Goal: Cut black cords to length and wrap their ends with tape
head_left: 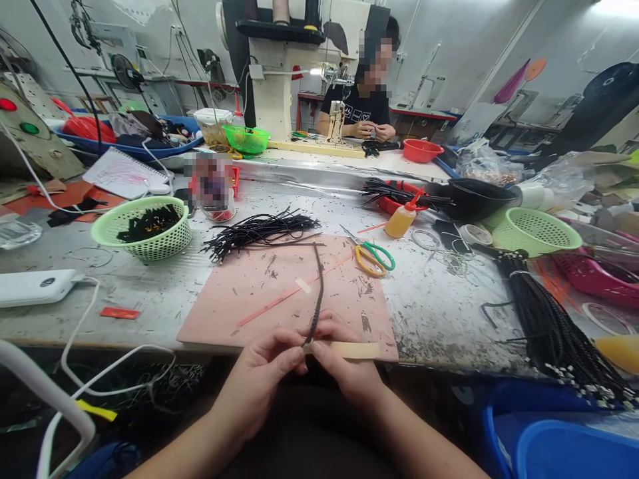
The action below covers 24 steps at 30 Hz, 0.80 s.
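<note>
Both hands meet at the front edge of the pink board (pixel 214 313). My left hand (pixel 269 359) pinches the near end of a black braided cord (pixel 318 289), whose far part lies over the board. Closed on the same end, my right hand (pixel 347 366) has its thumb against the left fingertips. A cream strip (pixel 360 350) sticks out to the right across my right hand; how it is held is hidden. Beyond lies a bundle of black cords (pixel 264 233). Scissors (pixel 372 256) with green and yellow handles rest on the board's right side.
At left stand a green basket (pixel 144 249) of black pieces and a white power bank (pixel 34 287). A glue bottle (pixel 401 221) is at back right. Braided cords (pixel 544 313) hang over the right edge. Another person (pixel 362 106) sits behind a sewing machine (pixel 272 80).
</note>
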Motion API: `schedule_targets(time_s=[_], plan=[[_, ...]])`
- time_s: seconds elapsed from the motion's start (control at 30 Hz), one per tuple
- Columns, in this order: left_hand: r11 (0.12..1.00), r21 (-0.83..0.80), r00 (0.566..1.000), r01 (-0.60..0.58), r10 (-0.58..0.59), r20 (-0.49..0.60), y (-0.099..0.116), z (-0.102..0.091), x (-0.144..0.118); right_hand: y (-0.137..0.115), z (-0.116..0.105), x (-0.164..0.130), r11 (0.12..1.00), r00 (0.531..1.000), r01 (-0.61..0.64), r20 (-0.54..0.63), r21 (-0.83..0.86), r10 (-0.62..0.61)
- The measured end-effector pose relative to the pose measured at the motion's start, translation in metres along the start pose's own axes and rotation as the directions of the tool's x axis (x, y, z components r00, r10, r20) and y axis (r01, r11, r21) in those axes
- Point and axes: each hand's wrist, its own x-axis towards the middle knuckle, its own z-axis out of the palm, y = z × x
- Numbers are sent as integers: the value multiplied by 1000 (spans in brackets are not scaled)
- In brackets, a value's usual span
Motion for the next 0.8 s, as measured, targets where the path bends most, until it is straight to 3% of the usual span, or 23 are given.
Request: schedule_targets(time_s=[0.13, 0.23, 0.47, 0.57, 0.8], plan=[[985, -136, 993, 102, -94, 66, 2, 3, -2, -5, -1, 0, 1000, 1000, 5, 20, 20, -5], [981, -139, 989, 134, -123, 82, 1, 4, -2, -7, 0, -1, 1000, 1000, 25, -1, -8, -25], [994, 106, 998, 3, -9, 63, 0, -2, -1, -8, 0, -3, 974, 989, 106, -82, -202, -124], [996, 88, 996, 26, -34, 89, 2, -4, -2, -9, -4, -3, 974, 992, 120, -10, -190, -124], [966, -81, 943, 245, -218, 249, 8, 4, -3, -15, -13, 0, 983, 980, 143, 155, -117, -124]])
